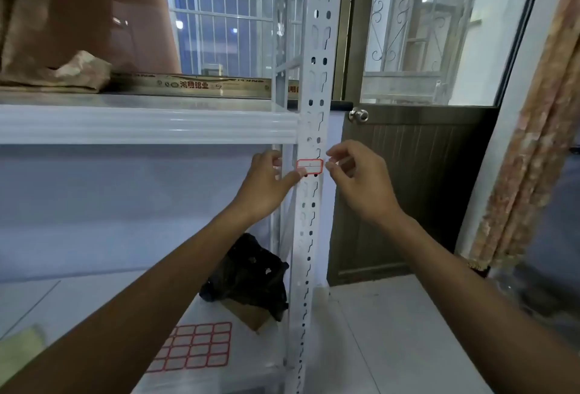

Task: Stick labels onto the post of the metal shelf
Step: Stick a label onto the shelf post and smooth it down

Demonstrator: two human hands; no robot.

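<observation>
As my left hand (266,183) thumb-presses the label (310,166) onto the post (314,95), I can't tell whether my right hand (357,180) pinches it.

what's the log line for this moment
left hand: thumb presses label on shelf post | right hand: pinches label's right edge | label sheet: lower shelf

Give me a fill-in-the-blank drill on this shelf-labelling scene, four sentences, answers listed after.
1. The label on the white post has a ____ border.
2. The left hand touches the label's ____ edge.
3. The sheet of unused labels lies ____ the label on the post.
4. The door knob is to the ____ of the post.
Missing words: red; left; below; right.
</observation>
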